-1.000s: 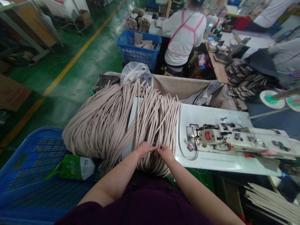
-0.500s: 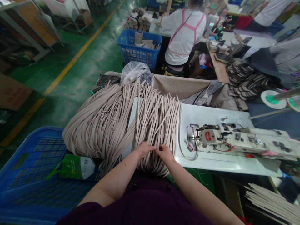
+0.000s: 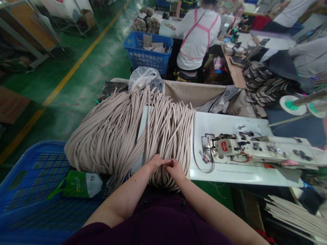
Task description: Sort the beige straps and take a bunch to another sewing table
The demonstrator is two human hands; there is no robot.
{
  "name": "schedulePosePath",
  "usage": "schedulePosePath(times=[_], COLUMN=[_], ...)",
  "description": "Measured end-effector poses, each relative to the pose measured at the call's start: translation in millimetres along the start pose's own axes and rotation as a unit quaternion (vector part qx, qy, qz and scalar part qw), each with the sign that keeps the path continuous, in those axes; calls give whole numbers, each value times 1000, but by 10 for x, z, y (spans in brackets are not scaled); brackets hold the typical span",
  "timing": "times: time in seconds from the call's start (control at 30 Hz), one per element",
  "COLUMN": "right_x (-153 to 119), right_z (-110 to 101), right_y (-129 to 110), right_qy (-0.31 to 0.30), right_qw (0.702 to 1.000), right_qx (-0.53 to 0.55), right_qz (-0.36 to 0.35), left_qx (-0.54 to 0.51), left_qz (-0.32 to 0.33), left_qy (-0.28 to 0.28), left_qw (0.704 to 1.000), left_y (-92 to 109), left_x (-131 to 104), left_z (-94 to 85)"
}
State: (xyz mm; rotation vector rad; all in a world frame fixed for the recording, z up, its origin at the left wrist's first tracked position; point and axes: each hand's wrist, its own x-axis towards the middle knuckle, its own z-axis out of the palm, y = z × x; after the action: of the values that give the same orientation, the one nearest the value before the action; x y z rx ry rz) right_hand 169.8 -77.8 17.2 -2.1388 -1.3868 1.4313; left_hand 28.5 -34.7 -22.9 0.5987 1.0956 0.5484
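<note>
Nearby, tan strips (image 3: 167, 129), blue basket (image 3: 28, 170), green bag (image 3: 76, 184) inside

The person wore a deep purple top (image 3: 163, 221), plain across the front and darkening almost to black in its folds. Its left sleeve (image 3: 95, 232) was short, ending near the elbow in a simple edge. Two small, dark, rounded fittings (image 3: 183, 203) sat on the chest, with thin dark cords (image 3: 139, 221) running from them. The left hand (image 3: 157, 164) and right hand (image 3: 176, 170) were bare, as were both forearms (image 3: 133, 190).
</note>
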Motion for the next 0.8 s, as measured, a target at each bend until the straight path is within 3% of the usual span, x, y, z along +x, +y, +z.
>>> schedulePosePath(times=[0.27, 0.57, 0.8], right_x=[33, 26, 142], right_z=[-108, 170, 124], right_y=[-59, -304, -270], right_qy=[-8, -2, 3], right_qw=[989, 959, 955], right_qx=[-144, -283, -295], right_qz=[28, 15, 34], left_qx=[45, 179, 135], left_qz=[-9, 20, -19], left_qy=[44, 177, 108], left_qw=[998, 968, 985], left_y=[-58, -78, -24], left_x=[14, 102, 74], left_z=[-11, 22, -2])
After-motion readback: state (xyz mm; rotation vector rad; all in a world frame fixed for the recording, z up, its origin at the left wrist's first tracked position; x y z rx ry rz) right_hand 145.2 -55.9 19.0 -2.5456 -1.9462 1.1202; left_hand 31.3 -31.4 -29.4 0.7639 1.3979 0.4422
